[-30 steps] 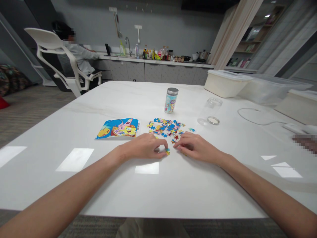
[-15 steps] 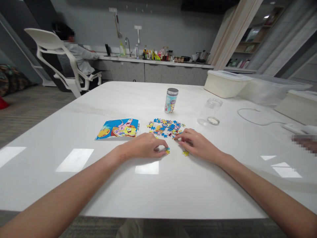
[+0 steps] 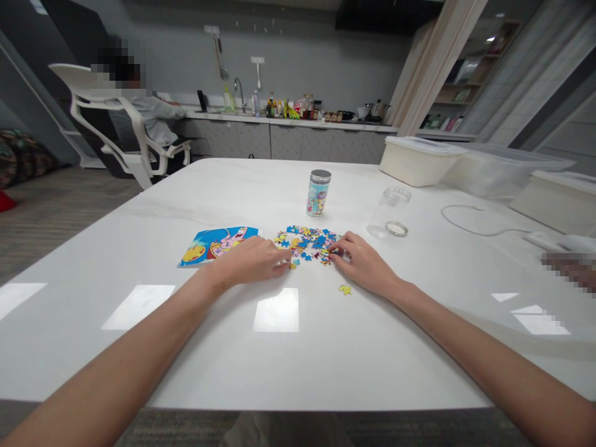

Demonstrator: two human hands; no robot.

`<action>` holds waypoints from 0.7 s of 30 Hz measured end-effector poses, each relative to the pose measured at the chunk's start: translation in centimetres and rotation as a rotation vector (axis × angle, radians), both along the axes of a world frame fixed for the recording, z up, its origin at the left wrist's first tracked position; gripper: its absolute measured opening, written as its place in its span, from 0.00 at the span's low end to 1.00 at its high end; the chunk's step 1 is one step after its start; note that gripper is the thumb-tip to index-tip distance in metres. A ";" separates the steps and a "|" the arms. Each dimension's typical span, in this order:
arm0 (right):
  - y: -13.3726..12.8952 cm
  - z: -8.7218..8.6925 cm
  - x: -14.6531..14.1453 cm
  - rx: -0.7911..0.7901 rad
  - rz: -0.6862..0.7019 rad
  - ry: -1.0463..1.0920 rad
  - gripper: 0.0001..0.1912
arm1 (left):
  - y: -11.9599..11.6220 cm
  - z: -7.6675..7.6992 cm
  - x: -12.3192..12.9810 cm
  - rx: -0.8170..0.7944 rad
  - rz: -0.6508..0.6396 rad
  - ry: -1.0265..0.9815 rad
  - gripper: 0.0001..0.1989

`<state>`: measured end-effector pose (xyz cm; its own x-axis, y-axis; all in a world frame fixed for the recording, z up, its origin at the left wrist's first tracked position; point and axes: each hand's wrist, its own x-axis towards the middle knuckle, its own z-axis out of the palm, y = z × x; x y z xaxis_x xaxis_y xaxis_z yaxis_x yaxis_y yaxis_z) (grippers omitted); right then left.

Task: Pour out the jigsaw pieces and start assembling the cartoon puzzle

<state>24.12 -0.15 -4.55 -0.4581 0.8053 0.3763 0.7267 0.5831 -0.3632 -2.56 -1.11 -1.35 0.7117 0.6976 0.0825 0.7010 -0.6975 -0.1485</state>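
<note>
Many small puzzle pieces [image 3: 310,241] lie in a loose pile on the white table [image 3: 298,372]. My left hand [image 3: 257,261] is at the pile's near left edge, fingers bent together by a yellow and teal piece [image 3: 293,264]; whether it grips that piece is too small to tell. At the pile's right side is my right hand [image 3: 357,257], its fingertips closed on or over pieces, the contact unclear. A single yellow piece [image 3: 345,289] lies nearer me, apart from the pile. The picture sheet [image 3: 218,243] with cartoon figures is partly covered by my left hand.
Behind the pile stands a printed can [image 3: 318,194] with a metal lid. A clear jar [image 3: 390,210] lies beside a round lid [image 3: 397,229]. Storage boxes [image 3: 419,162], a white cable [image 3: 470,233] and another person's hand [image 3: 568,268] are at right. A person sits at back left.
My left hand has moved left and away from me to the pile's edge, now overlapping the picture sheet. My right hand has shifted slightly up and left, farther from the single yellow piece.
</note>
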 end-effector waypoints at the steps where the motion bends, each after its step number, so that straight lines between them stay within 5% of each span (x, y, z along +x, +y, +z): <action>1: -0.1 0.0 0.0 0.007 0.007 0.002 0.10 | 0.0 -0.1 -0.1 0.000 0.002 -0.010 0.11; 9: -0.3 -0.1 -0.3 -0.017 0.047 0.000 0.11 | -1.7 0.1 1.8 -0.201 -0.053 -0.147 0.07; 10: -0.3 -0.1 -0.3 -0.025 0.042 0.009 0.10 | -2.1 0.2 2.2 -0.283 -0.056 -0.232 0.04; 13: -0.2 0.0 -0.3 -0.043 0.021 0.028 0.06 | -3.0 0.7 2.8 -0.740 -0.134 -0.430 0.19; 16: -0.3 0.2 -0.3 -0.056 0.006 0.061 0.04 | -3.7 1.9 2.6 -1.204 -0.347 -0.324 0.30; 21: -1.0 1.0 -0.4 -0.102 0.030 0.156 0.05 | -3.9 3.0 1.3 -1.525 -0.508 -0.205 0.39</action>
